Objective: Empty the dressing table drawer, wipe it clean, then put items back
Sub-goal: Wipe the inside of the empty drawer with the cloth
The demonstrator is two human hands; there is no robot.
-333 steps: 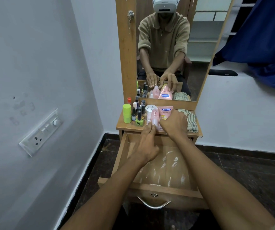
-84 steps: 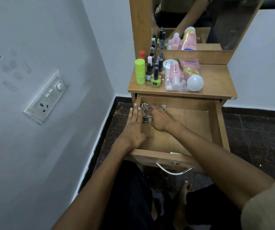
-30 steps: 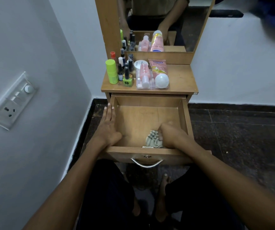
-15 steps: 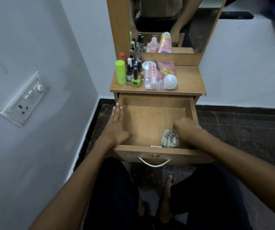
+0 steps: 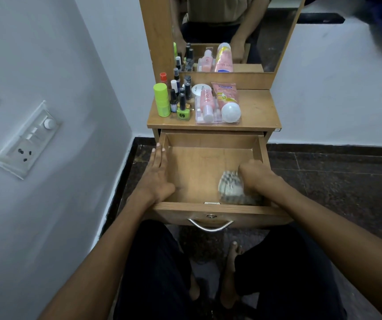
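Right hand (image 5: 258, 179) is gripping a checked cloth (image 5: 230, 187) in the drawer's (image 5: 210, 140) near-right corner; left hand (image 5: 158, 174) is lying flat, fingers straight, along the left wall

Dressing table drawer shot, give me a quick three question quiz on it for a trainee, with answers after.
1. True or false: the drawer holds bottles.
2. What does the right hand grip? A) cloth B) tube C) handle
3. Fill in: the left hand rests flat on the drawer's ___ side wall.

Key:
1. False. The bottles stand on the tabletop.
2. A, the cloth, at the drawer's front right.
3. Left.
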